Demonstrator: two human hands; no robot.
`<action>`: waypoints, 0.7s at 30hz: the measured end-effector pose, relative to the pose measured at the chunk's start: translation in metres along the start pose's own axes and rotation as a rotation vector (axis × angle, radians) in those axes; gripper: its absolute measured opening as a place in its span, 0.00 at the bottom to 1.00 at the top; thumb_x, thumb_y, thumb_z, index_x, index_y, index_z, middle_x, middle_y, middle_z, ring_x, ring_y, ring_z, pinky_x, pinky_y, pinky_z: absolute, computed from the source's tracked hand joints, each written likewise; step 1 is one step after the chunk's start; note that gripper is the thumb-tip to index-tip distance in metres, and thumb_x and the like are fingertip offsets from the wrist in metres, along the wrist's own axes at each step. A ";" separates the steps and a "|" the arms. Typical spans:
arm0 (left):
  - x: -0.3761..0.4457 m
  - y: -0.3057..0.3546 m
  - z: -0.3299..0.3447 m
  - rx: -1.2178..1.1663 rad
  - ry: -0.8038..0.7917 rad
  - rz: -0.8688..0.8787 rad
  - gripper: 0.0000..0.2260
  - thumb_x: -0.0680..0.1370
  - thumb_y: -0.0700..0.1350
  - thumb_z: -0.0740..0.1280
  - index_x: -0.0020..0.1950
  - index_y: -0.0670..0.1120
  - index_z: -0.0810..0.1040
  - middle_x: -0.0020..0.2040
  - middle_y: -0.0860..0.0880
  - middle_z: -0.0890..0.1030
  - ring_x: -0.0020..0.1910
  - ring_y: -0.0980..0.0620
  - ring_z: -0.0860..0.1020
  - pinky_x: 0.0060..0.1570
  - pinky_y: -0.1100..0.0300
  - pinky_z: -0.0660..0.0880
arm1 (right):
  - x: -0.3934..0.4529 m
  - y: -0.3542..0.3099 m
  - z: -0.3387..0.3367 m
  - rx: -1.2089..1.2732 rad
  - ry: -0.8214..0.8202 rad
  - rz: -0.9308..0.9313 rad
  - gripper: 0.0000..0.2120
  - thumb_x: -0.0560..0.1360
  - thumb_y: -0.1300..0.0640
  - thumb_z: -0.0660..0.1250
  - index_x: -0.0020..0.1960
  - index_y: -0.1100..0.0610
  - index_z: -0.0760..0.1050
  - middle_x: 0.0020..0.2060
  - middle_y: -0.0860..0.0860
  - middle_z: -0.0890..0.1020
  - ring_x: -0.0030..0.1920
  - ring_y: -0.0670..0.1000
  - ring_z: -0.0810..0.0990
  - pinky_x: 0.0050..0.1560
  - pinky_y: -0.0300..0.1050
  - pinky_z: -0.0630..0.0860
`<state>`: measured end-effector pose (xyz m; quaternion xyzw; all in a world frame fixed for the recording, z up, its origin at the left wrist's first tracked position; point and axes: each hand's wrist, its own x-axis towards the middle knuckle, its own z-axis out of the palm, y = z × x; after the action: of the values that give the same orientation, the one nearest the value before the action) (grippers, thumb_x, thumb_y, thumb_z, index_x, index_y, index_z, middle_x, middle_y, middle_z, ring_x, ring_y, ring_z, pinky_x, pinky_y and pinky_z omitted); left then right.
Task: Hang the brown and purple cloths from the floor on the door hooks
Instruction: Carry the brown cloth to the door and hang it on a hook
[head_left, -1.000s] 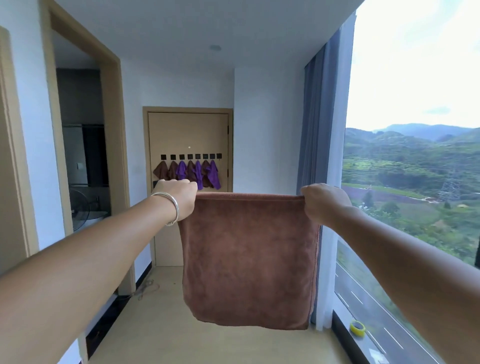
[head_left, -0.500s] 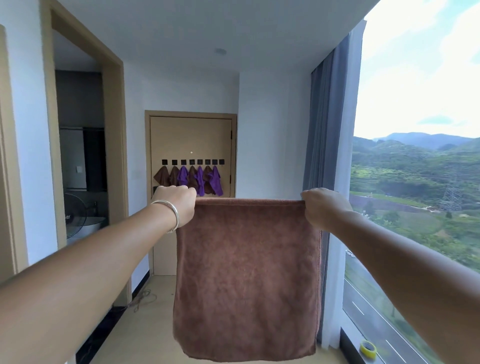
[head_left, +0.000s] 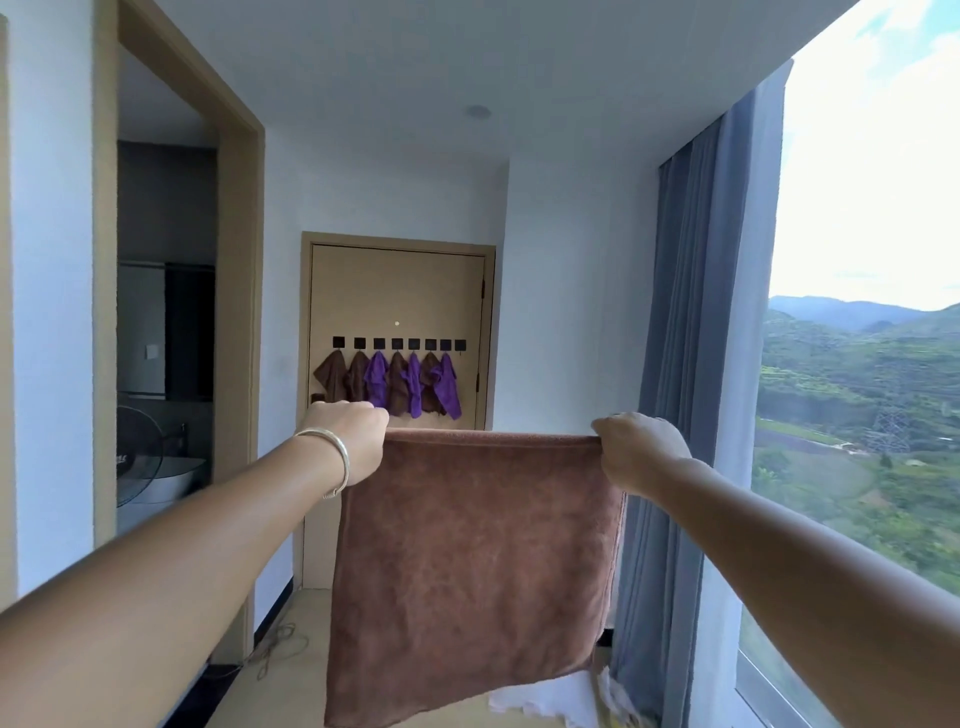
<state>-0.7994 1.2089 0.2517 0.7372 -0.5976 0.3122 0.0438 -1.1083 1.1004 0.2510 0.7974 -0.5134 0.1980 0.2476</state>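
**Brown cloth stretched between both hands, facing the door**

The left hand (head_left: 348, 441) and right hand (head_left: 636, 449) each clench a top corner of the brown cloth (head_left: 472, 571), fingers curled over its upper hem. The cloth hangs flat from that taut edge toward 6 o'clock, clear of the floor (head_left: 291, 691). At 12 o'clock beyond it stands the door (head_left: 397, 291) with its row of black hooks (head_left: 397, 343); brown and purple cloths (head_left: 387, 382) already hang from most of them, while the rightmost hook looks bare. A grey curtain (head_left: 691, 364) falls at 3 o'clock.

Blue-grey curtain (head_left: 696, 364) beside window (head_left: 862, 312)
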 end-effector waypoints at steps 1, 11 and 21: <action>0.004 -0.008 0.006 -0.004 -0.004 0.000 0.08 0.74 0.36 0.54 0.44 0.49 0.66 0.39 0.53 0.68 0.38 0.49 0.70 0.41 0.56 0.67 | 0.007 -0.008 0.004 -0.001 -0.005 -0.006 0.12 0.72 0.66 0.55 0.46 0.53 0.73 0.47 0.50 0.80 0.46 0.55 0.78 0.43 0.45 0.69; 0.046 -0.069 0.067 0.007 -0.065 -0.023 0.08 0.73 0.36 0.55 0.43 0.49 0.68 0.37 0.54 0.68 0.39 0.49 0.72 0.41 0.55 0.70 | 0.074 -0.072 0.048 0.021 -0.079 -0.035 0.10 0.72 0.66 0.55 0.42 0.53 0.69 0.42 0.50 0.77 0.41 0.54 0.74 0.40 0.44 0.68; 0.128 -0.097 0.143 0.058 -0.180 -0.070 0.10 0.75 0.37 0.55 0.48 0.48 0.73 0.41 0.52 0.74 0.41 0.49 0.76 0.38 0.56 0.69 | 0.175 -0.103 0.139 0.095 -0.124 -0.083 0.10 0.74 0.65 0.55 0.45 0.52 0.70 0.46 0.51 0.79 0.42 0.54 0.75 0.38 0.44 0.68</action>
<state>-0.6416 1.0645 0.2328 0.7836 -0.5638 0.2601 -0.0205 -0.9361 0.9270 0.2202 0.8395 -0.4844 0.1620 0.1854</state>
